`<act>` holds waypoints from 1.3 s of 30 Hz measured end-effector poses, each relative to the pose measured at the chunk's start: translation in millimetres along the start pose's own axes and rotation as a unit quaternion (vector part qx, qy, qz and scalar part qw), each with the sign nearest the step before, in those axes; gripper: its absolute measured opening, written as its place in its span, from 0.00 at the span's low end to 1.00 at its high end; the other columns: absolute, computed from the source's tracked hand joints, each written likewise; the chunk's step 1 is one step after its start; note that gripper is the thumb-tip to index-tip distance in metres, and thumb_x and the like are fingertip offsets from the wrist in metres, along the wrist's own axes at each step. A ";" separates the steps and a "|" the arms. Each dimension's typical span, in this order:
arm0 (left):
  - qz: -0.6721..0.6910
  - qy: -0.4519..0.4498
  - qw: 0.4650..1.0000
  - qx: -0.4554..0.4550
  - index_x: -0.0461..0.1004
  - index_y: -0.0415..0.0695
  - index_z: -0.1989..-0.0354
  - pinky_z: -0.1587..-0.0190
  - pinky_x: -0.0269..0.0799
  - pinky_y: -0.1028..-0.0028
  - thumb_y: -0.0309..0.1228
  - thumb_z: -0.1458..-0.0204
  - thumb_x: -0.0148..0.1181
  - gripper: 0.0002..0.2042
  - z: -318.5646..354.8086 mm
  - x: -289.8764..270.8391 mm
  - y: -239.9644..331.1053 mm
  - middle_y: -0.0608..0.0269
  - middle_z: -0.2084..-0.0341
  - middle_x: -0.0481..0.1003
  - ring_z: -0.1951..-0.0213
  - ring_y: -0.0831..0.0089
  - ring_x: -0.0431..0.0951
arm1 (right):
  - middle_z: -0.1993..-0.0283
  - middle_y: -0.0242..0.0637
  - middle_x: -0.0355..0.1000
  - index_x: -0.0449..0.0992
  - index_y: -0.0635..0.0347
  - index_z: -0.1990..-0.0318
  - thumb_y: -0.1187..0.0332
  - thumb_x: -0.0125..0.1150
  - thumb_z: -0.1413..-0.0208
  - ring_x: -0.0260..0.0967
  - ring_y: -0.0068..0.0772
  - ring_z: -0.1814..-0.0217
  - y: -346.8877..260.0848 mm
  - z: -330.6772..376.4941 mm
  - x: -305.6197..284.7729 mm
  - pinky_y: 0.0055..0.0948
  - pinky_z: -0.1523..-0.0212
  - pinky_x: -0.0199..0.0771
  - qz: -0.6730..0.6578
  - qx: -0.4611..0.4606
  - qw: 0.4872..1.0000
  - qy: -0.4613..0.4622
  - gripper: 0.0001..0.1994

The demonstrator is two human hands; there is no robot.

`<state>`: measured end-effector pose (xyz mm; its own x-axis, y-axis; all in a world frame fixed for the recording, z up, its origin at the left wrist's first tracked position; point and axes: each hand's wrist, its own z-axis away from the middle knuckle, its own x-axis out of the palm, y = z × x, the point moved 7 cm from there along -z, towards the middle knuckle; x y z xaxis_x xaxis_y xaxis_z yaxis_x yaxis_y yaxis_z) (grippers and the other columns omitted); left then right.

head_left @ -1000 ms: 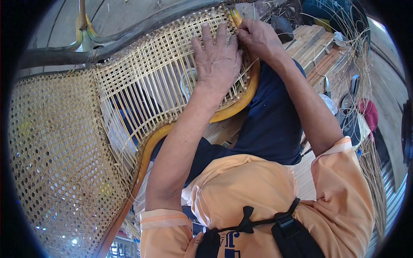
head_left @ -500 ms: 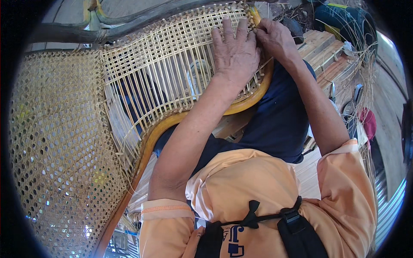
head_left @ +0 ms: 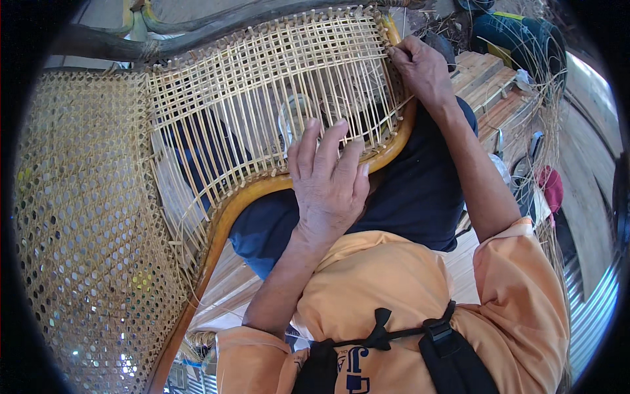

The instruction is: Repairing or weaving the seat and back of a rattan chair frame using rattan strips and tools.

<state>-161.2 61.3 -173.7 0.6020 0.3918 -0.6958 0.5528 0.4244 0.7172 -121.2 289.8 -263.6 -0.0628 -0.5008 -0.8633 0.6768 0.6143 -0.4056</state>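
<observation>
Head view. Your left hand (head_left: 328, 180) lay flat, palm down, fingers (head_left: 331, 141) spread and loose, over the near edge of the half-woven seat panel of pale cane strips (head_left: 262, 98). It closed on nothing; the fingertips rested on or just above the open weave, and contact could not be told for certain. The heel of the hand sat over the curved honey-coloured wooden chair frame (head_left: 226, 213) that rims the panel.

Your right hand (head_left: 423, 65) was at the far right edge of the same panel, where the weave meets the frame. Its fingers were curled in and pinched together at the rim; they seemed to hold a thin cane strand, but the strand itself was too fine to make out, so what the grip had could not be confirmed.

The seat panel sat tilted across your lap, above the dark blue trousers (head_left: 407, 197), its strips laid in an open square grid with gaps showing through. To your left, touching the same frame, stood the finished chair back of dense hexagonal cane mesh (head_left: 85, 230), pale yellow and tightly woven.

A dark bent wooden rail (head_left: 216, 23) ran along the top of the panel. On your right, loose long cane strands (head_left: 554, 118) trailed over wooden planks (head_left: 489, 82). Your orange short-sleeved shirt (head_left: 387, 295) and a black chest strap (head_left: 394, 338) filled the lower part of the view.
</observation>
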 end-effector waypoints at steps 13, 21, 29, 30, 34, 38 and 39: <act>-0.036 0.044 0.998 0.032 0.74 0.49 0.60 0.40 0.47 0.53 0.32 0.57 0.59 0.13 16.1 13.8 -3.3 0.63 0.46 0.64 0.38 0.54 0.54 | 0.66 0.52 0.73 0.74 0.60 0.65 0.62 0.53 0.46 0.71 0.55 0.62 -0.5 -8.1 8.2 0.45 0.61 0.71 0.065 -0.057 0.994 -0.071 0.11; -0.115 -0.045 0.991 0.042 0.73 0.44 0.56 0.39 0.50 0.53 0.27 0.53 0.55 0.14 56.9 -15.2 6.6 0.57 0.47 0.65 0.40 0.52 0.58 | 0.72 0.33 0.71 0.75 0.65 0.60 0.66 0.55 0.42 0.68 0.21 0.69 0.9 60.4 -146.6 0.22 0.65 0.69 -0.172 -0.056 0.975 0.131 0.11; -0.170 -0.122 0.977 0.050 0.68 0.39 0.49 0.39 0.51 0.54 0.26 0.53 0.55 0.20 79.0 -8.8 12.5 0.52 0.45 0.63 0.39 0.52 0.57 | 0.76 0.24 0.66 0.76 0.62 0.64 0.61 0.55 0.42 0.62 0.15 0.74 102.6 234.0 -160.1 0.18 0.72 0.63 -0.233 0.190 0.949 0.096 0.12; -0.172 -0.128 0.976 0.042 0.68 0.39 0.49 0.39 0.51 0.55 0.26 0.53 0.54 0.20 81.5 -6.9 10.7 0.51 0.44 0.63 0.39 0.52 0.57 | 0.76 0.24 0.66 0.76 0.62 0.64 0.61 0.55 0.42 0.62 0.15 0.74 111.4 254.8 -154.6 0.18 0.72 0.63 -0.234 0.197 0.947 0.103 0.12; -0.184 -0.127 0.973 0.052 0.67 0.37 0.49 0.39 0.52 0.56 0.26 0.52 0.54 0.19 83.3 -2.1 17.3 0.48 0.45 0.63 0.40 0.50 0.58 | 0.73 0.49 0.70 0.73 0.64 0.67 0.59 0.52 0.44 0.70 0.48 0.70 151.5 335.0 -106.6 0.40 0.66 0.68 -0.104 0.319 0.942 -0.034 0.14; -0.156 -0.132 0.976 0.068 0.68 0.35 0.51 0.40 0.54 0.56 0.25 0.54 0.54 0.19 80.0 -2.1 21.8 0.46 0.48 0.65 0.43 0.49 0.61 | 0.70 0.52 0.71 0.73 0.63 0.67 0.60 0.53 0.45 0.70 0.54 0.64 141.6 376.8 -74.8 0.42 0.63 0.68 -0.103 0.313 0.939 -0.102 0.14; -0.128 -0.124 0.982 0.057 0.68 0.35 0.52 0.42 0.57 0.57 0.24 0.55 0.54 0.19 74.8 -0.5 29.0 0.47 0.51 0.67 0.46 0.49 0.64 | 0.70 0.51 0.71 0.73 0.64 0.66 0.61 0.53 0.45 0.70 0.52 0.64 133.4 371.9 -68.7 0.40 0.62 0.68 -0.141 0.321 0.930 -0.114 0.13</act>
<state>-102.4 12.4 -149.6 0.5491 0.0672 -0.8330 0.7566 0.3834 0.5297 246.1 179.3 -146.7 -0.1973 -0.7479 -0.6338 0.9597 -0.0154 -0.2807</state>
